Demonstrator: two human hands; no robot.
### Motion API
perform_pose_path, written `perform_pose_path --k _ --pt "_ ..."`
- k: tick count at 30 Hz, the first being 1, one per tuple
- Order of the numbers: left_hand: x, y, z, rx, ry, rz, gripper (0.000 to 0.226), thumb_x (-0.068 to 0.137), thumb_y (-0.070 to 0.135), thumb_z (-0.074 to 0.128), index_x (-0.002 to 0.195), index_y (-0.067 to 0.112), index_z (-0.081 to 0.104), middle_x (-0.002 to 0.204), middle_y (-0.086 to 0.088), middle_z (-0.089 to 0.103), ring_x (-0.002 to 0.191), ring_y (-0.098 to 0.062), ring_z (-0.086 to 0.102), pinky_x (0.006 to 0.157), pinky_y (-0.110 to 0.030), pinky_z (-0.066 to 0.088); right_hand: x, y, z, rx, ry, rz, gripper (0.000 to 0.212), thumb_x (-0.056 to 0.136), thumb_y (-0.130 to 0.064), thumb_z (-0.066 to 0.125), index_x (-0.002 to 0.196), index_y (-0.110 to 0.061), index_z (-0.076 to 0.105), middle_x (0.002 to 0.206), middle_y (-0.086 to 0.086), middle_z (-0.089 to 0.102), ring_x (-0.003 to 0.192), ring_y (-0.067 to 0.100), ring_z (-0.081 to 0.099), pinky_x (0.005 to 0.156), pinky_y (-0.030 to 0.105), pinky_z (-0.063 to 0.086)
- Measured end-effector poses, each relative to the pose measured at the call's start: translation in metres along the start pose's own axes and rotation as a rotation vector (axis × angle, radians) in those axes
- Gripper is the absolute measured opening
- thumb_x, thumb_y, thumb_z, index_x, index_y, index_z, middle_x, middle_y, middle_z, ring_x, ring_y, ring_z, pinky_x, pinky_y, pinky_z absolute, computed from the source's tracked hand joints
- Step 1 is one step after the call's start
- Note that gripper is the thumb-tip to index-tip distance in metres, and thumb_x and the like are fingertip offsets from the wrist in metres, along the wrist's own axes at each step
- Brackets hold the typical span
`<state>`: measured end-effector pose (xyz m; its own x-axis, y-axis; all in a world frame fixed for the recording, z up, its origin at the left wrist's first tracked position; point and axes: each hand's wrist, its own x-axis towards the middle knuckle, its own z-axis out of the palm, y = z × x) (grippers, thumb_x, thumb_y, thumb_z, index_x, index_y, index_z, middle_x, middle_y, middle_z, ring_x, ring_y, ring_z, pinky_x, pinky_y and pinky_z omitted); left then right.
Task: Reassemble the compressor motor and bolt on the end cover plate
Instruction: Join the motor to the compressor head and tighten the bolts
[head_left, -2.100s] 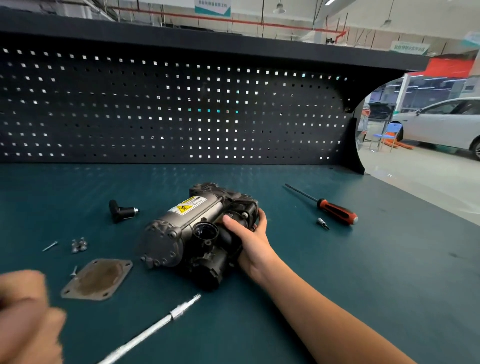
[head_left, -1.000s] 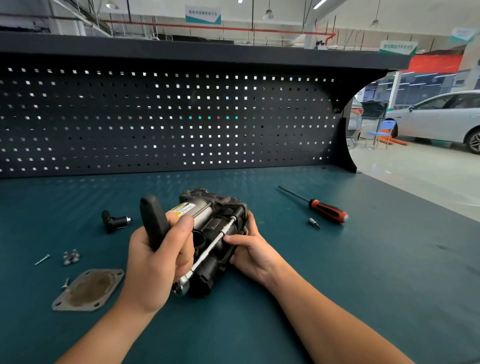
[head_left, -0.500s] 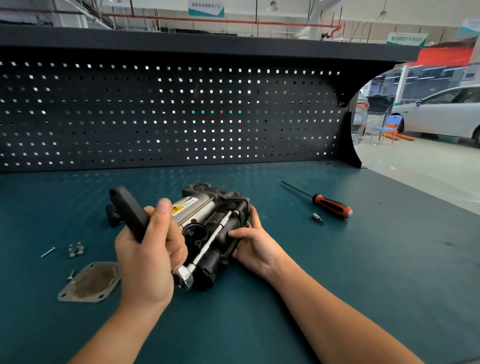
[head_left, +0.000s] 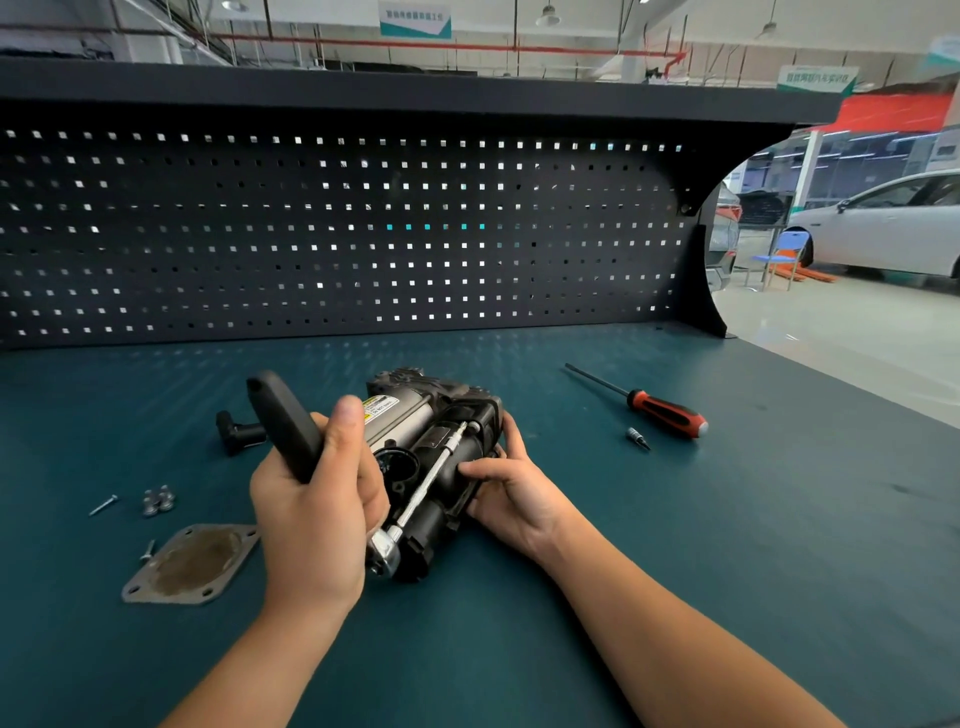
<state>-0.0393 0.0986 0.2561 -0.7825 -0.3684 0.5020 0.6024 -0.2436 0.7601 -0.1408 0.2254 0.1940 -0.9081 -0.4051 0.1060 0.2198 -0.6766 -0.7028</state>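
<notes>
The dark compressor motor (head_left: 441, 415) lies on the teal bench in the middle of the view, its yellow warning label facing up. My left hand (head_left: 317, 514) grips the black handle of a ratchet wrench (head_left: 283, 423); the wrench's silver extension bar (head_left: 428, 480) runs along the motor's side to a fastener near its far end. My right hand (head_left: 511, 491) rests on the motor's right side, its fingers pressing the housing. The flat grey end cover plate (head_left: 189, 566) lies loose on the bench at the left.
Several small bolts (head_left: 157, 500) and two screws (head_left: 102, 505) (head_left: 148, 551) lie near the plate. A black elbow fitting (head_left: 234, 433) sits behind my left hand. A red-handled screwdriver (head_left: 665, 410) and a bit (head_left: 638, 438) lie at the right. A black pegboard (head_left: 343, 234) closes the back.
My left hand came in from the lower left with the ratchet and set its extension bar along the motor; the handle has since swung slightly. My right hand stays on the motor.
</notes>
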Motion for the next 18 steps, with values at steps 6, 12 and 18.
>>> perform_pose_path --k 6,12,18 --pt "-0.0044 0.0001 0.0049 0.038 -0.034 -0.018 0.041 0.07 0.043 0.056 0.048 0.017 0.033 0.038 0.01 0.026 0.031 -0.005 0.019 0.035 -0.013 0.019 -0.0025 -0.0004 0.002 -0.051 0.003 0.004 0.071 0.08 0.024 0.034 0.116 -0.037 0.045 0.1 0.008 0.062 0.085 0.025 0.06 0.072 0.039 0.052" --pt "-0.004 -0.0001 0.0033 0.003 0.013 -0.013 0.044 0.071 0.041 0.056 0.053 0.013 0.028 0.038 0.009 0.025 0.032 -0.005 0.018 0.035 -0.012 0.019 -0.0034 -0.0015 0.0045 -0.069 0.007 0.005 0.079 0.08 0.023 0.033 0.133 -0.035 0.035 0.105 0.01 0.059 0.087 0.026 0.058 0.075 0.041 0.05" --pt "-0.0016 -0.0062 -0.0008 -0.049 0.089 -0.012 0.055 0.094 0.023 0.047 0.041 0.025 0.034 0.038 0.01 0.024 0.03 -0.005 0.016 0.036 -0.011 0.017 -0.0031 -0.0013 0.0052 -0.06 0.025 0.009 0.082 0.08 0.023 0.033 0.136 -0.036 0.032 0.104 0.009 0.061 0.084 0.024 0.062 0.072 0.04 0.053"
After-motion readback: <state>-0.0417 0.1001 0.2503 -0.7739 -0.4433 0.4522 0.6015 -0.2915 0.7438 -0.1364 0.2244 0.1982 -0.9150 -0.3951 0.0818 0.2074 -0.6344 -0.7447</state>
